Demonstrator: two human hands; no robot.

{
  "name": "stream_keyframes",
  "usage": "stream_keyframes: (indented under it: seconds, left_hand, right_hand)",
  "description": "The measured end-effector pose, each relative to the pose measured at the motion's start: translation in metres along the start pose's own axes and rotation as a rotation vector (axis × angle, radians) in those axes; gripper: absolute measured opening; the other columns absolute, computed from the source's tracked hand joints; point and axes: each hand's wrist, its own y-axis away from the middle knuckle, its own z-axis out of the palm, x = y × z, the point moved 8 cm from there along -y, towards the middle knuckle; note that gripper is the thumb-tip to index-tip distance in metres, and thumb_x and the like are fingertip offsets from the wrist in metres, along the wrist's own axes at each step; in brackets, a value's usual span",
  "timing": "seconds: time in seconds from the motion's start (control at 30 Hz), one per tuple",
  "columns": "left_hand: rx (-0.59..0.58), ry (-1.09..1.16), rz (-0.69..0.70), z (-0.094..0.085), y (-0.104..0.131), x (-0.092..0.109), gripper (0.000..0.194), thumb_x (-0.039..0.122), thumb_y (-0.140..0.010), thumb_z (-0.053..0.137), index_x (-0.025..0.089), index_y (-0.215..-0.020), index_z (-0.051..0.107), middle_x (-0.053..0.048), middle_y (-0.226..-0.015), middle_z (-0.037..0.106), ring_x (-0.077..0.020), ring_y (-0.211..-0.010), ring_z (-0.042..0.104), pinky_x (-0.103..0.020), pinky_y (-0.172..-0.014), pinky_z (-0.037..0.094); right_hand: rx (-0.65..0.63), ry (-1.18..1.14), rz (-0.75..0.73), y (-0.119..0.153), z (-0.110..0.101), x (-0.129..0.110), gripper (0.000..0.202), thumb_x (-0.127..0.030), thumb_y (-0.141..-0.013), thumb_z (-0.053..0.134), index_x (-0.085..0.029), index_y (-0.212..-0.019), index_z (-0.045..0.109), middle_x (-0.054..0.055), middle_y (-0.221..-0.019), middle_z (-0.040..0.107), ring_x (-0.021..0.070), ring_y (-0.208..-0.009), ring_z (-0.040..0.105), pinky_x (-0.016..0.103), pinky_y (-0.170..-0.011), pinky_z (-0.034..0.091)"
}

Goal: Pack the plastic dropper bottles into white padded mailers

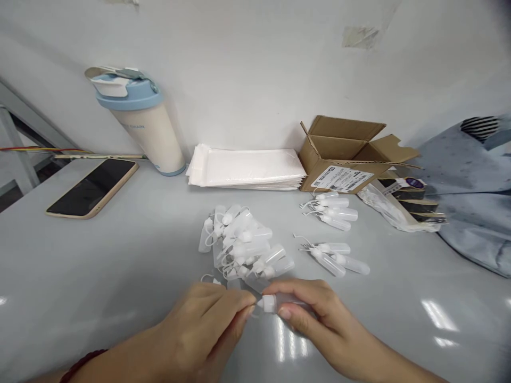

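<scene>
My right hand (315,314) is closed around a small translucent squeeze bottle (293,301), which lies sideways with its white nozzle pointing left. My left hand (211,319) pinches at the very tip of that nozzle, and a thin strap loops beneath the fingertips. Whatever sits between those fingers is hidden. Just beyond both hands lies a loose pile of similar bottles (243,239), with white tops and curled straps. To the right are two smaller groups: several bottles (335,213) at the back and three bottles (329,260) nearer me, their thin tips pointing left.
A stack of white padded envelopes (247,165) rests by the wall, beside an open cardboard box (335,159). At left stand a cream and blue tumbler (147,122) and a phone (93,186). Right of the box are a plastic-wrapped package (403,207) and grey-blue cloth (475,197).
</scene>
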Motion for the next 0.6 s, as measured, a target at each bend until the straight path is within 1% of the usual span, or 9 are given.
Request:
stream_keyframes:
  seconds: [0.13, 0.2, 0.3, 0.37, 0.4, 0.5, 0.6]
  left_hand:
    - [0.031, 0.037, -0.02, 0.001, 0.001, -0.004, 0.019, 0.014, -0.098, 0.039, 0.02, -0.109, 0.053, 0.0, -0.083, 0.069, -0.0148, -0.071, 0.066, -0.027, -0.067, 0.05]
    - [0.036, 0.063, -0.05, 0.001, 0.002, -0.007, 0.019, 0.014, -0.097, 0.041, 0.02, -0.109, 0.054, 0.001, -0.082, 0.069, -0.0132, -0.068, 0.065, -0.025, -0.066, 0.049]
    - [0.096, 0.067, -0.053, -0.002, 0.001, -0.01, 0.019, 0.013, -0.095, 0.048, 0.02, -0.111, 0.056, 0.0, -0.085, 0.07, -0.012, -0.071, 0.065, -0.024, -0.069, 0.049]
    - [0.15, 0.041, -0.058, -0.006, 0.0, -0.012, 0.017, 0.016, -0.093, 0.054, 0.019, -0.11, 0.058, 0.0, -0.084, 0.07, -0.0114, -0.07, 0.065, -0.023, -0.07, 0.049]
    - [0.159, 0.031, -0.066, -0.006, -0.001, -0.013, 0.016, 0.018, -0.093, 0.055, 0.019, -0.108, 0.059, 0.001, -0.08, 0.07, -0.0106, -0.065, 0.064, -0.022, -0.068, 0.049]
    - [0.153, 0.046, -0.047, -0.008, -0.005, -0.013, 0.011, 0.016, -0.093, 0.054, 0.018, -0.102, 0.059, 0.004, -0.068, 0.065, -0.0082, -0.054, 0.057, -0.021, -0.06, 0.046]
    - [0.124, 0.071, -0.01, -0.008, -0.007, -0.01, 0.011, 0.011, -0.091, 0.053, 0.018, -0.099, 0.058, 0.004, -0.069, 0.064, -0.0085, -0.056, 0.055, -0.021, -0.06, 0.044]
  right_hand:
    - [-0.004, -0.002, -0.02, -0.002, -0.002, -0.004, 0.024, -0.036, -0.096, 0.049, -0.031, -0.113, 0.064, -0.001, -0.103, 0.073, 0.015, -0.091, 0.066, 0.026, -0.077, 0.052]
    - [-0.005, 0.004, -0.042, -0.003, -0.005, -0.007, 0.023, -0.034, -0.096, 0.05, -0.03, -0.115, 0.064, -0.002, -0.106, 0.072, 0.0149, -0.095, 0.066, 0.025, -0.08, 0.052]
    - [-0.008, 0.011, -0.075, -0.003, -0.008, -0.011, 0.024, -0.031, -0.097, 0.05, -0.029, -0.117, 0.062, -0.002, -0.108, 0.072, 0.0138, -0.096, 0.066, 0.025, -0.083, 0.051]
    - [-0.003, 0.011, -0.082, -0.003, -0.01, -0.012, 0.024, -0.032, -0.097, 0.049, -0.029, -0.117, 0.061, -0.002, -0.107, 0.072, 0.0136, -0.094, 0.066, 0.023, -0.078, 0.051]
    - [0.0, 0.013, -0.08, -0.003, -0.01, -0.011, 0.024, -0.033, -0.097, 0.048, -0.029, -0.117, 0.061, -0.001, -0.107, 0.072, 0.0141, -0.093, 0.067, 0.023, -0.074, 0.052]
    - [0.013, 0.03, -0.064, -0.002, -0.012, -0.01, 0.026, -0.036, -0.097, 0.047, -0.028, -0.116, 0.062, 0.0, -0.109, 0.072, 0.0166, -0.096, 0.067, 0.023, -0.068, 0.051]
    - [0.018, 0.038, -0.058, -0.002, -0.012, -0.01, 0.027, -0.037, -0.097, 0.047, -0.026, -0.115, 0.063, 0.002, -0.106, 0.072, 0.0179, -0.096, 0.067, 0.024, -0.066, 0.051]
